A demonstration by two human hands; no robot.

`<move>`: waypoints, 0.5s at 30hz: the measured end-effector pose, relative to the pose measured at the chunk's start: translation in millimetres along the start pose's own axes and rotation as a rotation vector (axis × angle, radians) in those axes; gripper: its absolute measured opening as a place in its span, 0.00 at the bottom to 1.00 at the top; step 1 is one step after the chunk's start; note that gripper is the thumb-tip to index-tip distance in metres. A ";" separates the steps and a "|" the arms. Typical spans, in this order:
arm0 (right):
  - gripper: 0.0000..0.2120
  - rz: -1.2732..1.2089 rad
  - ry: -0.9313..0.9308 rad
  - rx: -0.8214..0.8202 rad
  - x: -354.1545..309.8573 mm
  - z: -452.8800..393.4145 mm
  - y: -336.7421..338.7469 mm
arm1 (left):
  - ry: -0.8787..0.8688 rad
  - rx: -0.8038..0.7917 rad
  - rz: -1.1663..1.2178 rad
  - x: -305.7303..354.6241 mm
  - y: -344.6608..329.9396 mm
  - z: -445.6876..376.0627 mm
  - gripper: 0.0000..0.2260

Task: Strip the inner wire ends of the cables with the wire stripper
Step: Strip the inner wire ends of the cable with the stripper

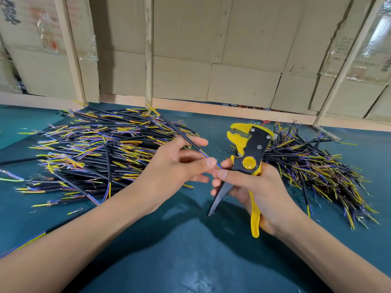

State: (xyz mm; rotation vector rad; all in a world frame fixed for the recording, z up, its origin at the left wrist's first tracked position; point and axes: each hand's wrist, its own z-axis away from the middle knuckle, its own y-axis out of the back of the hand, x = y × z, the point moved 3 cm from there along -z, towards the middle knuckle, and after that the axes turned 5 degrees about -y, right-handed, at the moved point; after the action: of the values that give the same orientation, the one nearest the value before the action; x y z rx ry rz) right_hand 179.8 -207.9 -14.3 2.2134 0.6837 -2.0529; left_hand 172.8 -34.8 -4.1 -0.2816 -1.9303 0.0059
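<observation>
Black-sheathed cables lie in two heaps on the teal bench [190, 261]: a large pile [101, 153] on the left and a smaller pile [313, 166] on the right, each too dense to count. One single cable [188, 138] is pinched in the left hand [177, 168] between thumb and fingers, its yellow and blue inner wires [211, 160] pointing toward the right hand [254, 187]. That hand grips one yellow-and-black wire stripper [249, 159], head up, and its thumb touches the wire ends. Cardboard panels [211, 49] stand behind.

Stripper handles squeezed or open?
Open: the wire stripper handles splay apart, black one left, yellow one in the right hand.
</observation>
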 end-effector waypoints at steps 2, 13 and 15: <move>0.06 -0.007 0.017 0.007 -0.9 -0.2 1.1 | 0.018 0.018 0.068 1.1 0.4 0.0 0.25; 0.07 -0.029 0.016 -0.014 -2.7 0.2 3.0 | 0.108 0.067 0.235 4.6 -0.2 -0.2 0.28; 0.07 -0.027 0.025 -0.003 -3.1 -0.4 3.8 | 0.115 0.067 0.225 5.3 -0.1 -0.8 0.30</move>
State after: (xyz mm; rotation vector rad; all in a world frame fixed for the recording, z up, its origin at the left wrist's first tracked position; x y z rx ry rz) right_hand 181.4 -212.1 -12.3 2.2442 0.7230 -2.0384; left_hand 171.7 -34.0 1.1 -0.4438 -1.7722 0.1989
